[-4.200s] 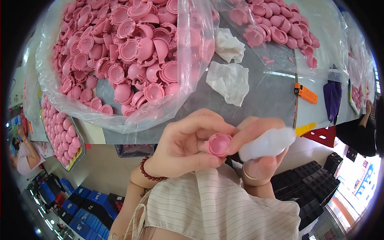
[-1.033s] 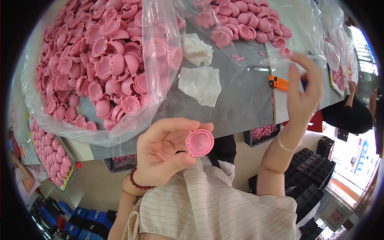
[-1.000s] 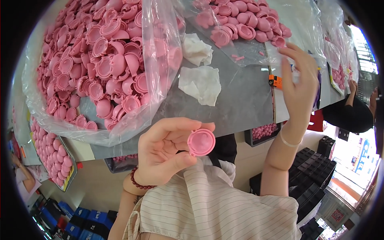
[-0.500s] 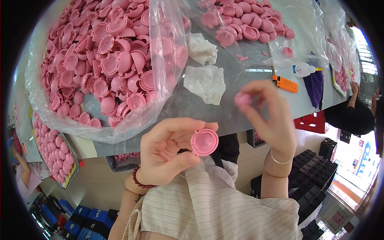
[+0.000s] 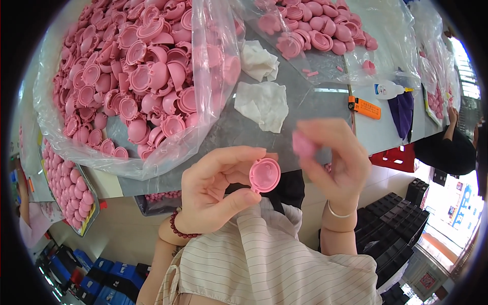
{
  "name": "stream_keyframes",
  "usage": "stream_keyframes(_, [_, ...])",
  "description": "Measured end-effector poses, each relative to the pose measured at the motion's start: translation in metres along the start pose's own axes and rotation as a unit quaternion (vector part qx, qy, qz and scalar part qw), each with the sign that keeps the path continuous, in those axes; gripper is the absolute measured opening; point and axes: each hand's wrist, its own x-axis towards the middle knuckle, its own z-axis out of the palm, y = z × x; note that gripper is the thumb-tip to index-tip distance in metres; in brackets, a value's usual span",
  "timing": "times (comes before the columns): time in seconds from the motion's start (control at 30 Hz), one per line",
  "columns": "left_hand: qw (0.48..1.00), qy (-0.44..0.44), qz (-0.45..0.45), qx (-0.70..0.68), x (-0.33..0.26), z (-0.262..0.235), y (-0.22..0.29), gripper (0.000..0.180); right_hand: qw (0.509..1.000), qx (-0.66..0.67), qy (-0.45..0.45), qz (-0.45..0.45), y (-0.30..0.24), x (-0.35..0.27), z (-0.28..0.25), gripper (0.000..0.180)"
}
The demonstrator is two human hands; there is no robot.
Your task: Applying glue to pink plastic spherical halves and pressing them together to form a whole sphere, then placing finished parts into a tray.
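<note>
My left hand [image 5: 216,185] pinches a pink plastic half-shell [image 5: 265,175] by its edge between thumb and fingers. The shell's hollow, ringed inside faces up, and a small tab sticks out low on its rim. To the right, my right hand [image 5: 338,160] is closed on a small pink piece [image 5: 303,145], blurred by motion, so its exact shape cannot be made out. The two pink parts are apart, both held at the table's near edge.
A clear plastic bag [image 5: 208,117] of pink half-shells [image 5: 137,79] fills the left of the grey table. Two white cloths [image 5: 262,105], an orange-handled tool [image 5: 365,108], a white bottle [image 5: 389,90] and a purple cloth [image 5: 400,114] lie beyond my hands. Another pink pile [image 5: 317,25] sits farther back.
My right hand has come lower and closer to my left hand with the pink piece. The half-shell in my left hand has shifted slightly right and up.
</note>
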Motion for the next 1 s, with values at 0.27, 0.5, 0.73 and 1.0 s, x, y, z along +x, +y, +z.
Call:
stream_keyframes(0.27, [0.992, 0.028, 0.042, 0.119, 0.001, 0.006, -0.004, 0.036, 0.993, 0.033, -0.024, -0.114, -0.004, -0.005, 0.013, 0.033])
stream_keyframes(0.5, [0.989, 0.029, 0.025, 0.141, 0.002, 0.007, -0.002, 0.036, 0.982, 0.019, 0.001, -0.188, 0.006, -0.009, 0.018, 0.028])
stream_keyframes(0.73, [0.998, 0.003, 0.010, 0.058, 0.005, 0.004, -0.006, 0.045, 0.979, 0.004, 0.017, -0.204, 0.006, -0.015, 0.022, 0.029])
stream_keyframes(1.0, [0.997, 0.078, -0.011, 0.013, 0.006, 0.007, -0.004, 0.054, 0.958, -0.109, 0.090, -0.250, 0.000, -0.022, 0.011, 0.008])
